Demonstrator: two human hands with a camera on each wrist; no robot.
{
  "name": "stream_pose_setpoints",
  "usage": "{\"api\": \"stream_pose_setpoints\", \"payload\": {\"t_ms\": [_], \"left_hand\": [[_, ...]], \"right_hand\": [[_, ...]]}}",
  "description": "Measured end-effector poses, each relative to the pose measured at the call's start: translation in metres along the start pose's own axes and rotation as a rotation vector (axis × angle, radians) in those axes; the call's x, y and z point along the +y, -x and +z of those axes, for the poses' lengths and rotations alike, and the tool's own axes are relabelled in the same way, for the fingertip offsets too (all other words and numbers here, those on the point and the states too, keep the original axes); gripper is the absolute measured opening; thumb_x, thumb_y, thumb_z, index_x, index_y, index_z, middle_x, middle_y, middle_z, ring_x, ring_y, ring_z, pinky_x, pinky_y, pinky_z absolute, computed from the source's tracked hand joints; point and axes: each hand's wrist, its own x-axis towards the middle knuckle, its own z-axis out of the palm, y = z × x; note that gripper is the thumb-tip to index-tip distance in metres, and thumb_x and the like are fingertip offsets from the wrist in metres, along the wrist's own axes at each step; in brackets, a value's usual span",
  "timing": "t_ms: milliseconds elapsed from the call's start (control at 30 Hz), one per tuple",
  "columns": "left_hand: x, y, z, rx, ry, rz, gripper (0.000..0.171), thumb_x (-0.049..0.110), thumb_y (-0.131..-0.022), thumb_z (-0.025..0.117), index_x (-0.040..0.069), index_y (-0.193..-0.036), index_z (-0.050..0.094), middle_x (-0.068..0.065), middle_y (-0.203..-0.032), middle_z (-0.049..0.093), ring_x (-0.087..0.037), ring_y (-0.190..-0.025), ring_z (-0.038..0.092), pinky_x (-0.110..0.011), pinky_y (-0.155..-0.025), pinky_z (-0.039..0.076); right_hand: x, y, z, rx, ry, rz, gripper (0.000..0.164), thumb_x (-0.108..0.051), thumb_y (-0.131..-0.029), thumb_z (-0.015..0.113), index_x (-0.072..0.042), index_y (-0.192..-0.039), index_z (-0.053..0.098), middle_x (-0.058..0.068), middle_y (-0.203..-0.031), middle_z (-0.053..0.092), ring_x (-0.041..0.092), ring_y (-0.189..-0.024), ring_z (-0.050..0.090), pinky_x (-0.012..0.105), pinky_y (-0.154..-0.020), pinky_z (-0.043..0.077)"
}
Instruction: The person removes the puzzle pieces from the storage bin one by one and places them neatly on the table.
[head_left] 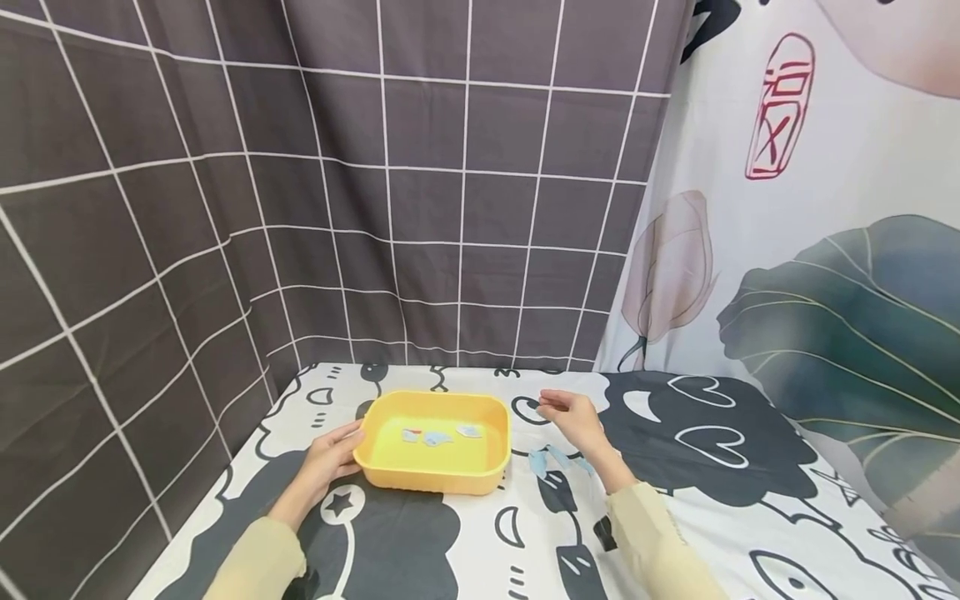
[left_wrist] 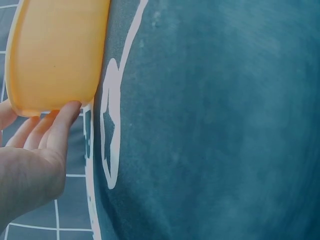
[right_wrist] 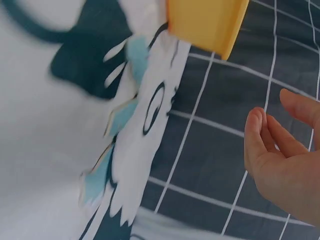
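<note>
1. As the left hand grips the yellow tray on patterned cloth, small flat pieces lie inside;
2. the right hand, thumb and fingers parted, hovers near light-blue pieces beside the tray.

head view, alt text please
A left hand holds one end of a yellow, rounded rectangular tray with three flat, pale pieces inside; the empty right hand hovers near flat light-blue pieces on black-and-white patterned cloth.

Three flat pieces lie in the tray; more pieces lie rightward on the cloth; a curtain hangs behind.
</note>
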Motion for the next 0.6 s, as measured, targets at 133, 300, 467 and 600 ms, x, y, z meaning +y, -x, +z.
{"api": "stream_pose_setpoints", "payload": {"t_ms": [133,300,467,600], "left_hand": [[-0.002,-0.002,-0.001,-0.006,0.005,0.009,0.058,0.028,-0.099,0.056,-0.003,-0.145,0.040,-0.028,-0.140,0.051,-0.022,-0.103,0.070,-0.033,-0.081,0.061],[-0.002,-0.004,-0.002,-0.003,0.012,0.013,0.058,0.027,-0.098,0.058,-0.004,-0.145,0.041,-0.028,-0.136,0.056,-0.022,-0.100,0.071,-0.032,-0.079,0.062],[-0.001,-0.003,-0.002,-0.012,0.020,0.017,0.059,0.027,-0.098,0.058,-0.005,-0.145,0.040,-0.028,-0.136,0.056,-0.021,-0.100,0.071,-0.032,-0.079,0.062],[0.000,-0.002,0.000,-0.006,0.028,0.004,0.058,0.026,-0.098,0.058,-0.005,-0.144,0.041,-0.028,-0.136,0.056,-0.020,-0.099,0.071,-0.032,-0.079,0.062]], "right_hand": [[-0.010,-0.004,0.017,-0.021,-0.057,-0.018,0.034,-0.003,-0.089,0.064,0.010,-0.120,0.063,0.025,-0.112,0.070,0.034,-0.104,0.068,0.039,-0.090,0.058],[-0.018,-0.008,0.041,-0.080,-0.104,-0.003,0.031,-0.002,-0.091,0.062,0.010,-0.119,0.064,0.024,-0.113,0.070,0.033,-0.105,0.068,0.037,-0.091,0.058],[-0.026,-0.019,0.065,-0.106,-0.190,0.073,0.034,-0.005,-0.091,0.064,0.008,-0.122,0.063,0.021,-0.115,0.071,0.030,-0.108,0.068,0.036,-0.096,0.056],[-0.033,-0.028,0.084,-0.106,-0.279,0.120,0.036,-0.004,-0.089,0.066,0.008,-0.122,0.062,0.021,-0.117,0.070,0.029,-0.109,0.068,0.035,-0.097,0.055]]}}
